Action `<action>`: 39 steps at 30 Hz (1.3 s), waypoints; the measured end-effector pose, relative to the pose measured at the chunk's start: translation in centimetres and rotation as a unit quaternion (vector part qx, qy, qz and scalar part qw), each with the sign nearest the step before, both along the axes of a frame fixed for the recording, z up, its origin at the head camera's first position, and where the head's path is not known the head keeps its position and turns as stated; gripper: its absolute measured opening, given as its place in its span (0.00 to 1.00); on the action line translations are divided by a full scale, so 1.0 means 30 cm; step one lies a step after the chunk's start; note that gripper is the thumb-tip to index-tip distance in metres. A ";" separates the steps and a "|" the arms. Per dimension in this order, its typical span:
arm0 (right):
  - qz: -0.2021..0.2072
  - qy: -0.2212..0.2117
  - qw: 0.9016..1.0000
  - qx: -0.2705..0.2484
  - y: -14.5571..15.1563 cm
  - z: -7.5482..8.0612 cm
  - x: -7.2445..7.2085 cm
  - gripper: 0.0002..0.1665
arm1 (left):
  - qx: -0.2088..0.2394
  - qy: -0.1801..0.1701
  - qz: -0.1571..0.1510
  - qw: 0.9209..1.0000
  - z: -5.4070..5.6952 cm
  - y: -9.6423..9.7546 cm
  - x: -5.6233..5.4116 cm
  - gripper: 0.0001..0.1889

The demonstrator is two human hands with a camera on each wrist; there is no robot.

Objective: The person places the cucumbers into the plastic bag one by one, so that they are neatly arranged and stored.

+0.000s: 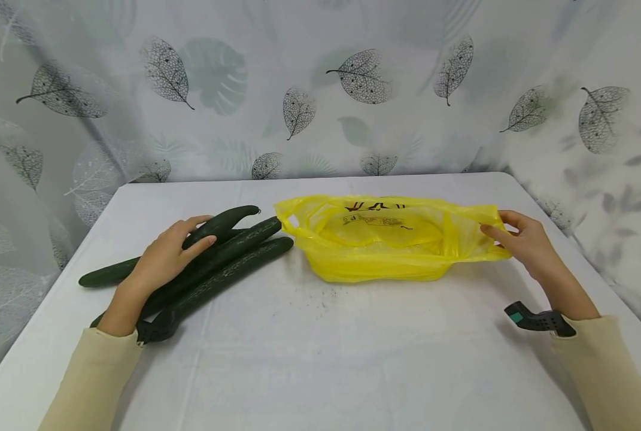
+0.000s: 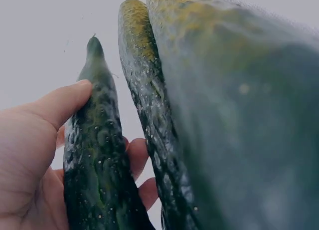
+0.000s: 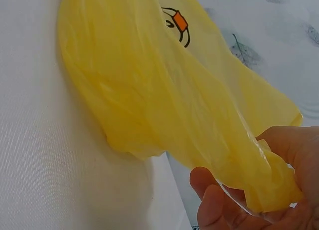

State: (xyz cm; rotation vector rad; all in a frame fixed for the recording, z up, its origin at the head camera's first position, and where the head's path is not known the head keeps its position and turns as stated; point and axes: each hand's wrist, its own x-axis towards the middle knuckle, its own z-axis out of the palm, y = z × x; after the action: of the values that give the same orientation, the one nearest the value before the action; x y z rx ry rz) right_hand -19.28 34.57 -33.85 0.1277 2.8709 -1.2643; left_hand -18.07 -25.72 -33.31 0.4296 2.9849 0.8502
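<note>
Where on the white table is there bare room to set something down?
Widest: the near part of the table, between the sleeves, in front of the yellow bag. Another: its far left corner, behind the cucumbers. Crowded: the left side, where the left hand holds one cucumber among others.

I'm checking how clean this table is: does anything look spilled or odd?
Yes, slightly: small dark specks are scattered on the white table covering, on the near side of the yellow plastic bag. They stand out against the pale surface; whether dirt or stains, I can't tell.
</note>
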 end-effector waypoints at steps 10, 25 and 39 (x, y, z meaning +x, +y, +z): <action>0.007 0.009 1.000 -0.008 0.005 -0.008 0.002 0.37 | 0.016 0.004 -0.007 1.000 -0.003 0.015 -0.001 0.31; 0.012 -0.005 1.000 -0.004 0.003 -0.005 0.000 0.38 | 0.059 0.024 -0.003 0.998 -0.001 0.041 0.000 0.31; 0.020 -0.012 1.000 0.001 0.003 -0.010 -0.005 0.37 | 0.046 0.040 0.000 0.998 0.041 0.092 -0.013 0.31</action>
State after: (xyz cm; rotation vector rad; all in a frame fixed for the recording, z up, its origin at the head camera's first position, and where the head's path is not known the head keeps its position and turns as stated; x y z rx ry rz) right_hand -19.44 34.64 -34.16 0.0840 2.8406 -1.2441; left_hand -18.47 -22.96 -32.07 0.4764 3.0268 0.9979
